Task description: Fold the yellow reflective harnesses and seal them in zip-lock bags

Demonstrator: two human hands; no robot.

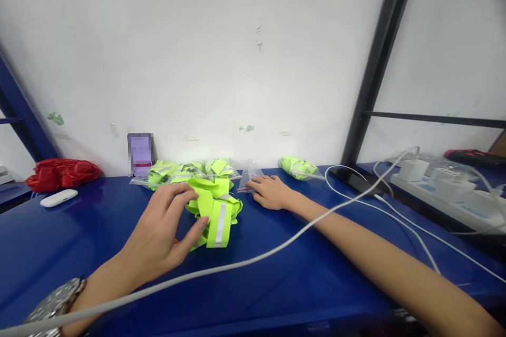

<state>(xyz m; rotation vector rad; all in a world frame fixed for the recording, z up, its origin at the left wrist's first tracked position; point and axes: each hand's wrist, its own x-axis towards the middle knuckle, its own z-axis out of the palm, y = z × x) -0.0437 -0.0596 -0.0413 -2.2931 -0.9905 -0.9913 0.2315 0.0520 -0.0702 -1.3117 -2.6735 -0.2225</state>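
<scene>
A loose heap of neon yellow-green straps point(221, 216) with silver reflective strips lies on the blue table. My left hand point(160, 231), with a watch at the wrist, is at the heap's left side, its thumb and fingers apart around the edge of a strap. Farther right, my right hand point(271, 192) lies fingers spread on a clear plastic bag point(250, 172) by the wall. Behind the heap stands a row of bagged neon bundles, one of them at the left point(162, 171). Another bagged bundle point(296, 166) rests to the right of my right hand.
A red cloth bundle point(63, 172) and a white case point(59, 198) lie at left. A phone point(141, 154) leans on the wall. White cables point(276, 249) cross the view; a power strip point(446, 195) with chargers and a black phone point(353, 180) are at right.
</scene>
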